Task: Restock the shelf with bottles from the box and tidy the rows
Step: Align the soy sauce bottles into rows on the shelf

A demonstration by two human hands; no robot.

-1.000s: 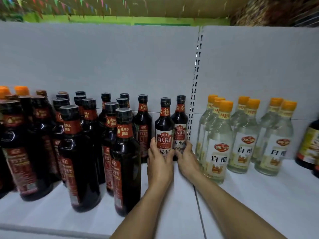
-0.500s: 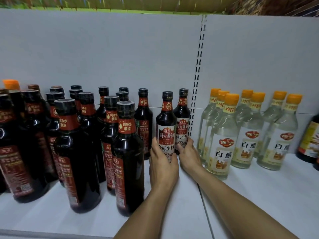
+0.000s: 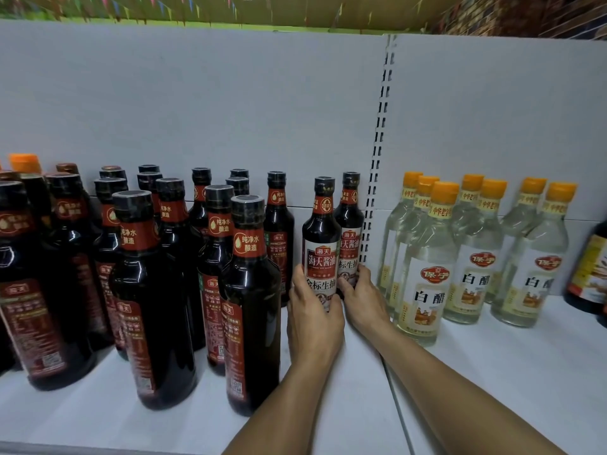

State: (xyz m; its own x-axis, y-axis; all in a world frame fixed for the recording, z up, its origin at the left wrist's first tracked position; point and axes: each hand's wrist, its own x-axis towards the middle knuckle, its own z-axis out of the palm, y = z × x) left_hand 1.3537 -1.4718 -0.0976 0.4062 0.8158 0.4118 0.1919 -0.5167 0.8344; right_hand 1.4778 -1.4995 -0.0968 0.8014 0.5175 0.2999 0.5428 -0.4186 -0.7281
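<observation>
- Shelf [image 3: 345, 405] is white and carries every row.
- Big dark bottles [image 3: 249, 307] crowd its left side; clear bottles [image 3: 423, 274] with orange caps stand on the right.
- Front soy bottle [image 3: 321, 254] stands between them, near the back, upright, dark with a white label.
- Back soy bottle [image 3: 350, 238] is just behind it.
- My left hand [image 3: 313, 323] curls its fingers round the front one, my right hand [image 3: 364, 300] round the back one, I think to line them up.
</observation>
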